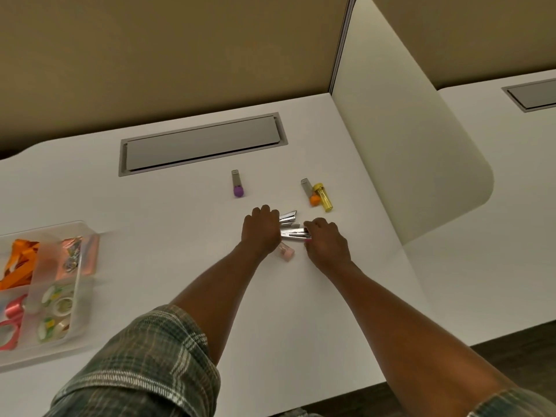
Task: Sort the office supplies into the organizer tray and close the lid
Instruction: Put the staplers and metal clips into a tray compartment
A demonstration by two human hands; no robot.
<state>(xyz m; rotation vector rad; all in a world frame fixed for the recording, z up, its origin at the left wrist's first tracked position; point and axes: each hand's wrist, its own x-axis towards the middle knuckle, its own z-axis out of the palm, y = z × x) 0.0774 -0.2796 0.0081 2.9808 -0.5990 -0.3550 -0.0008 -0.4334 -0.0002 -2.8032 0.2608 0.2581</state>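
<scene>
Both hands closing on silver sticks (291,228) mid-desk, tray (81,233) far left.
Blurred and cut off at the left edge: clear tray of ribbons (19,260) and tape rolls (58,308) on a white desk (180,236), below a tan partition (150,55). Farther right, a purple-capped tube (237,185), then a yellow tube (324,197). Half hidden between the wrists, a pink piece (287,253). Curled over the sticks, the left hand (261,228); pinching their other end, the right hand (326,239).
</scene>
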